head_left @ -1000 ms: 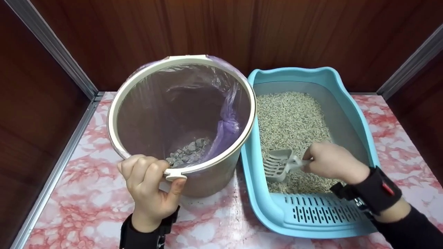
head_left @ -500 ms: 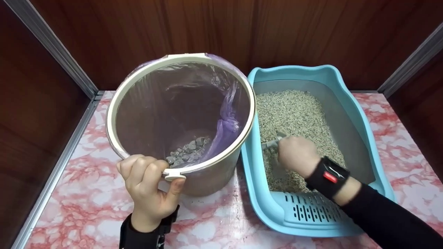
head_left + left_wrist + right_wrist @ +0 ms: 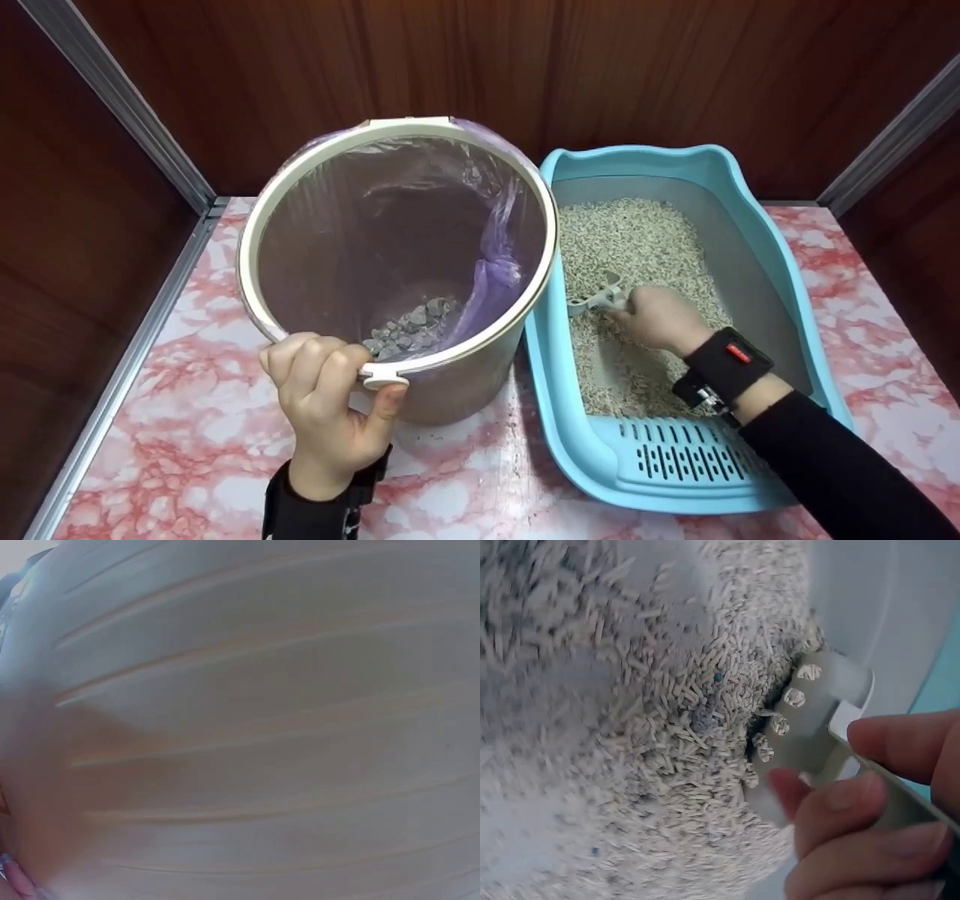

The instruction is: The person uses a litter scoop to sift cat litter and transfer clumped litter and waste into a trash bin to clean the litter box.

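Note:
My left hand (image 3: pixel 322 412) grips the front rim of a round cream trash bin (image 3: pixel 251 247), its thumb by the small rim tab. A thin purple liner bag (image 3: pixel 495 274) lines the bin, with grey clumps (image 3: pixel 412 326) at the bottom. Inside the blue litter box (image 3: pixel 780 247), my right hand (image 3: pixel 664 319) holds a pale slotted litter scoop (image 3: pixel 604 298) by its handle. The scoop stands on edge near the left wall, its head partly sunk in the litter (image 3: pixel 630 232). In the right wrist view, pellets show through the slots of the scoop (image 3: pixel 817 705).
Bin and litter box stand side by side on a red-and-white marbled surface (image 3: pixel 202 412). Dark wood panels (image 3: pixel 480 67) enclose the back and sides. A perforated step (image 3: pixel 690 454) forms the box's front. Only the bin's ribbed wall (image 3: pixel 262 712) fills the left wrist view.
My right hand has moved left and farther back in the box. The scoop, earlier lying slotted face up, is now tilted into the litter, leaving a scraped hollow. My left hand keeps its grip.

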Available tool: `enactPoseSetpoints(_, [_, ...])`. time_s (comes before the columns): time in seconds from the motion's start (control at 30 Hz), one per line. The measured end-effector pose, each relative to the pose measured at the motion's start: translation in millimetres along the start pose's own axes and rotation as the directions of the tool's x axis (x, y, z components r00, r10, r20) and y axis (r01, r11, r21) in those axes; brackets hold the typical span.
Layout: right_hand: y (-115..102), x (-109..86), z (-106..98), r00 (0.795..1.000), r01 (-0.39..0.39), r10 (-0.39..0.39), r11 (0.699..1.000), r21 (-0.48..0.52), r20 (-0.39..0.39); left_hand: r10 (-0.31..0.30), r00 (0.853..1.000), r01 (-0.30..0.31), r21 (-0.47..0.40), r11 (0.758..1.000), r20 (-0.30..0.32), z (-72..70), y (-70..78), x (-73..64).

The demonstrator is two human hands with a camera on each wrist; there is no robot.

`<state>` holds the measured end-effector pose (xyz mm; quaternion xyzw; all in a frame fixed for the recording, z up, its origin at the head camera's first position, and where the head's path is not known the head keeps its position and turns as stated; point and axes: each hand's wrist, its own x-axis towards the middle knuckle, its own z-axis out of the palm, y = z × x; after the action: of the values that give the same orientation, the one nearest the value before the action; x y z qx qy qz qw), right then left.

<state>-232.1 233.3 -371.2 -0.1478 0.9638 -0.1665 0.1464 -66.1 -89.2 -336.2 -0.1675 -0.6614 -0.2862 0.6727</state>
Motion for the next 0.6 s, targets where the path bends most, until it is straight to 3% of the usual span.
enactPoseSetpoints(0.27, [28,-11.1,-19,0.985,0.159,-0.157,0.987,0.026,-0.07,0.004,1.0,-0.004,-0.008,1.0,0.001,0.1,-1.7,-0.6])
enactPoseSetpoints(0.4, [38,-18.8,-26,0.97,0.184,-0.172,0.981,0.058,-0.174,0.001,1.0,-0.001,-0.007,1.0,0.015,-0.7,-1.8,-1.0])
enactPoseSetpoints(0.6, [46,-19.9,-17,0.902,0.216,-0.163,0.972,0.091,-0.4,0.002,1.0,-0.002,-0.003,1.0,0.021,-1.5,-1.8,-1.2])
